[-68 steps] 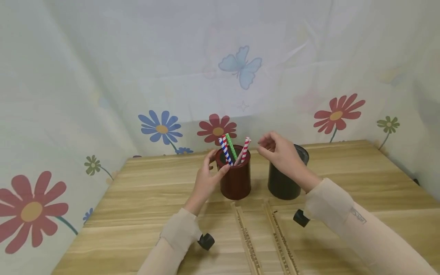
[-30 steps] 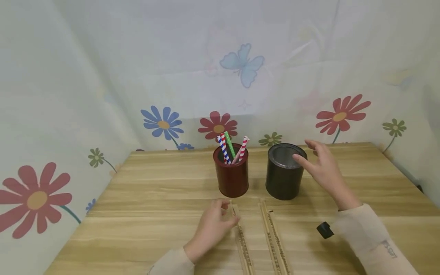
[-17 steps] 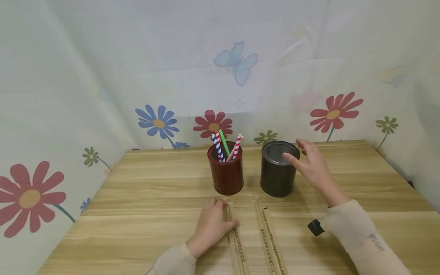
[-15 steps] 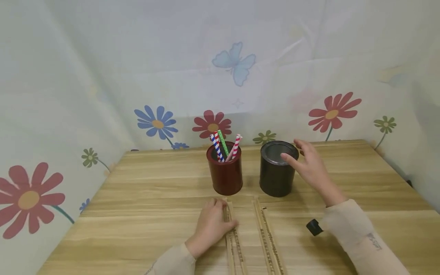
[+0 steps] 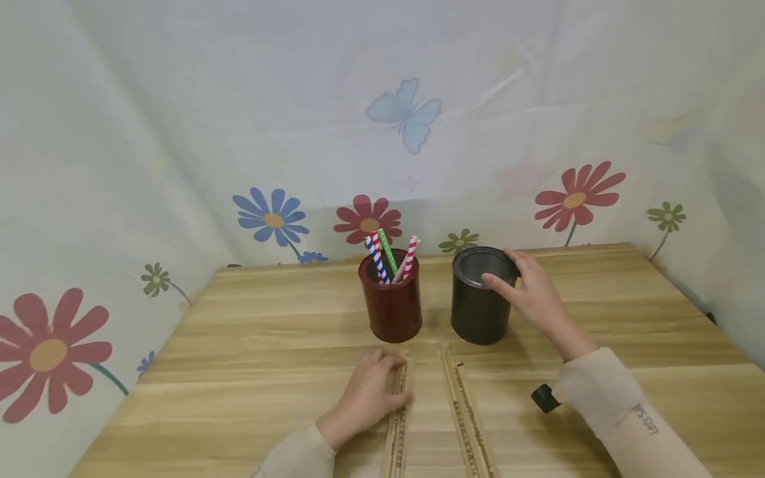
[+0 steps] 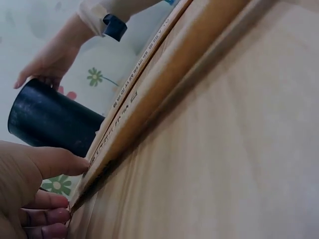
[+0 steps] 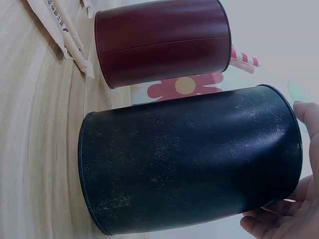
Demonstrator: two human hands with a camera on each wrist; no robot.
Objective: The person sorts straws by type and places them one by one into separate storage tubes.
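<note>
At the front middle, my left hand [image 5: 364,398] pinches the far end of a narrow brown paper-wrapped packet [image 5: 397,431], which looks like sleeved chopsticks with printed characters. The left wrist view shows the thumb [image 6: 65,163] against the printed face and the other fingers curled below. My right hand [image 5: 534,299] is at the top of a black cylindrical holder [image 5: 478,315], thumb over the opening and fingers behind the right rim. That holder stands upright; in the right wrist view its dark wall [image 7: 189,159] fills the middle and the fingertips [image 7: 254,226] curl at the rim.
Left of the black holder stands a dark red holder [image 5: 394,315] with several patterned sticks [image 5: 410,257], striped and green-dotted. A second paper-wrapped packet [image 5: 463,411] lies on the wooden table [image 5: 257,345], right of the first. A flowered cloth [image 5: 311,159] hangs behind the table.
My left hand came down from the red holder to the near packet and took hold; the packet's near end has swung left. My right hand moved round to the black holder's right rim.
</note>
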